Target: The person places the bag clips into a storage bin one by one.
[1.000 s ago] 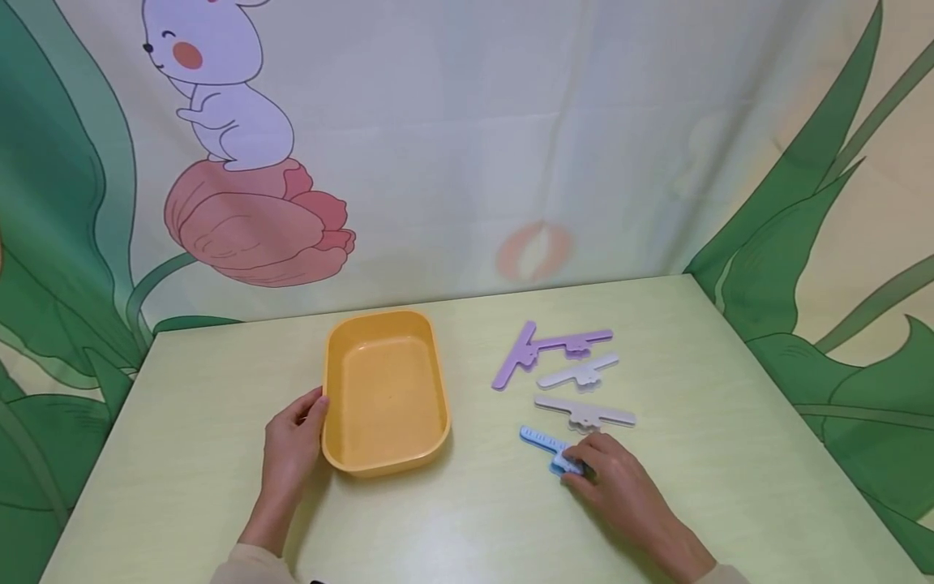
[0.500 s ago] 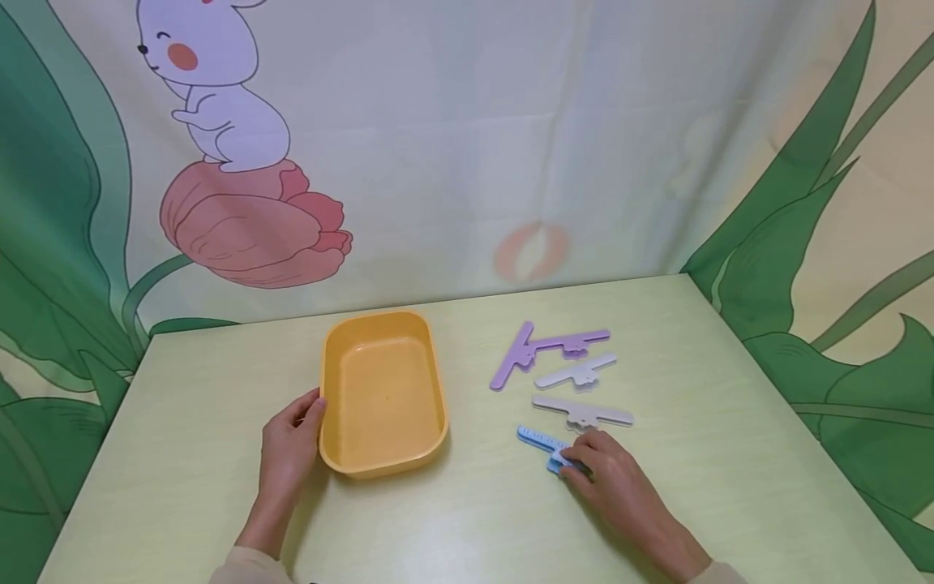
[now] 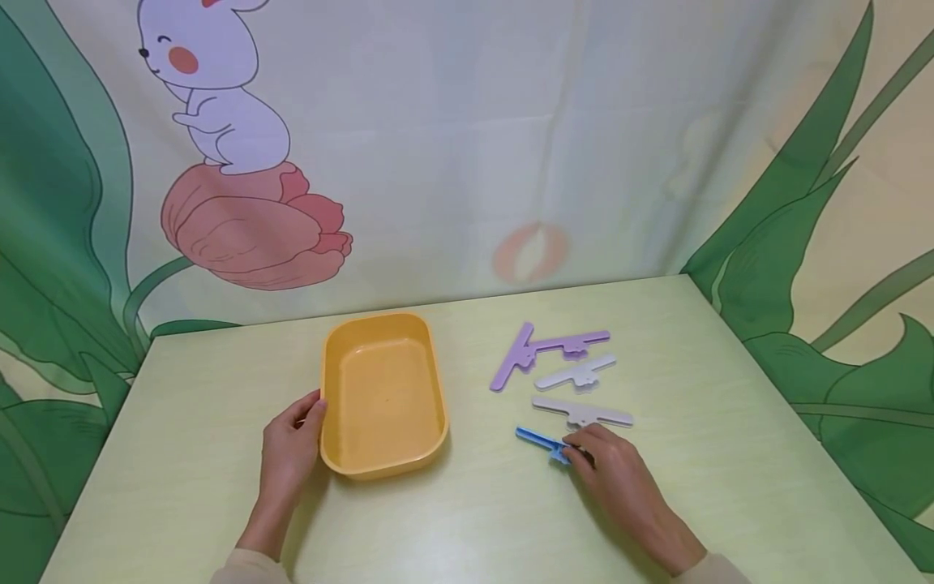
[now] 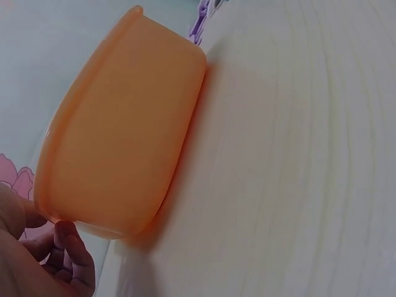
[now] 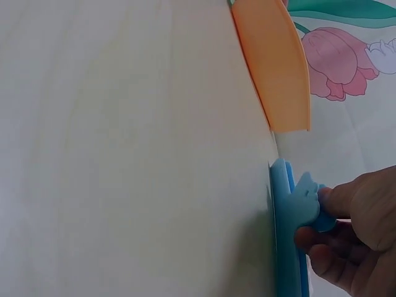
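Note:
A blue bag clip (image 3: 540, 440) is pinched by my right hand (image 3: 616, 474) at the right of the table. In the right wrist view, thumb and fingers squeeze the handle of the same blue clip (image 5: 291, 223), its long bar close over the table. My left hand (image 3: 292, 438) grips the left rim of a yellow-orange plastic basin (image 3: 387, 405), thumb over the edge. The left wrist view shows the basin's side wall (image 4: 124, 130) with fingers at its near end. Beyond the right hand lie a grey clip (image 3: 580, 410), a pale lilac clip (image 3: 578, 373) and two purple clips (image 3: 520, 357).
The light wood-look table (image 3: 474, 527) ends at the back against a printed curtain (image 3: 438, 162) with a rabbit and flower. The curtain's leaf pattern (image 3: 781, 300) also runs along the right side.
My right hand has tipped the blue clip up, so its thin edge shows to the head camera instead of its flat face. The left hand and basin have stayed in place.

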The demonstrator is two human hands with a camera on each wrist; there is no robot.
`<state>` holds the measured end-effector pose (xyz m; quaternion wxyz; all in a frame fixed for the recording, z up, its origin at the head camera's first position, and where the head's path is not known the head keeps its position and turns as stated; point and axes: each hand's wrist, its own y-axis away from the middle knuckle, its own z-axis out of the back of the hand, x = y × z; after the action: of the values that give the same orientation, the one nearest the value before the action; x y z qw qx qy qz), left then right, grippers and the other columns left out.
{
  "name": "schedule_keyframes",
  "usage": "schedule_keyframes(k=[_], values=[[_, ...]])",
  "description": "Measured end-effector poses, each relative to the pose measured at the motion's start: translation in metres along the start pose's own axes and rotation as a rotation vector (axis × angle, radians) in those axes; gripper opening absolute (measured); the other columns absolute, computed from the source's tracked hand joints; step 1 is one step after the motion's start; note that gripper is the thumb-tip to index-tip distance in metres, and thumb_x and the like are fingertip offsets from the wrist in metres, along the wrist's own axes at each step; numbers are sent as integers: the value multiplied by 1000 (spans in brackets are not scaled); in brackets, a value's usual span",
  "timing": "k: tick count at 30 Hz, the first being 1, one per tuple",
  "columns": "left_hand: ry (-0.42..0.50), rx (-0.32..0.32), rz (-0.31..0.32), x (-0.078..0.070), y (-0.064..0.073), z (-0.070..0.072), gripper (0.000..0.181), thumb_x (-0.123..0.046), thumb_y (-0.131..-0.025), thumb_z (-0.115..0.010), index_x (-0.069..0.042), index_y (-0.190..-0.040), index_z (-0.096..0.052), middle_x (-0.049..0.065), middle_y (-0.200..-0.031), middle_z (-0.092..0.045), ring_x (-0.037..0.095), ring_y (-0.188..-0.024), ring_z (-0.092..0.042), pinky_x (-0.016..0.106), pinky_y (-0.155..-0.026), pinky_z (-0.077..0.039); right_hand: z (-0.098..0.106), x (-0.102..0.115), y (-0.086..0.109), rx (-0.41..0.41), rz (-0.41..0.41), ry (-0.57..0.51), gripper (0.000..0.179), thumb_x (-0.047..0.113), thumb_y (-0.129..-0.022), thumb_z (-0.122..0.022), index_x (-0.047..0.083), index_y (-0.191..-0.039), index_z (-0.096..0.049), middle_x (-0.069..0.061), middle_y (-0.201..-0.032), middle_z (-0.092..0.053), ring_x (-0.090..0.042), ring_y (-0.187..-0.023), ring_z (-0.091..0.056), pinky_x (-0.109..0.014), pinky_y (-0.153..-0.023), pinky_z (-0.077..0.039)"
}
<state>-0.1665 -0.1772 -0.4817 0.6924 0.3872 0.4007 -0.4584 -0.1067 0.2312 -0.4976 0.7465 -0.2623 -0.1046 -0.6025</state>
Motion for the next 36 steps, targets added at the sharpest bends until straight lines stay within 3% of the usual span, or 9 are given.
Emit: schedule_keyframes(k=[6,14,24,27,36], values=[[2,8,4,-2,0,-1,49,-33,-110,-51,-5,-150,-53,17,-137,-60,25,-110,-55,11,-73,-46,1,1,-3,6,-24,-25,14,4,-91,-79,3,-105,-78,-3,-100,-73,-19,-97,-69,-39,-87,-58],[6,4,-1,-1,0,-1,49,-31,-110,-51,-4,-150,-53,17,-138,-60,25,-111,-55,10,-73,-46,0,0,-5,-6,-22,-70,16,1,-91,-78,0,-107,-77,-5,-100,-72,-17,-93,-66,-35,-82,-58],[0,2,-4,1,1,0,48,-31,-110,-52,-4,-149,-54,17,-138,-60,25,-110,-54,11,-73,-46,-4,-1,-7,24,-24,-228,32,-1,-76,-89,-6,-104,-75,-8,-93,-68,-9,-76,-61,-21,-66,-55],[6,-1,-1,1,0,1,47,-30,-109,-52,-4,-149,-55,17,-138,-61,24,-110,-55,11,-73,-46,-6,-1,-8,43,-13,-215,33,-1,-77,-89,-5,-106,-75,-7,-97,-66,-11,-79,-60,-22,-68,-55],[7,10,-3,2,0,1,48,-31,-110,-52,-4,-149,-54,17,-138,-60,24,-111,-54,11,-73,-46,-14,3,-11,84,90,-2,32,4,-77,-90,0,-106,-77,-7,-107,-66,-21,-101,-61,-38,-89,-56]])
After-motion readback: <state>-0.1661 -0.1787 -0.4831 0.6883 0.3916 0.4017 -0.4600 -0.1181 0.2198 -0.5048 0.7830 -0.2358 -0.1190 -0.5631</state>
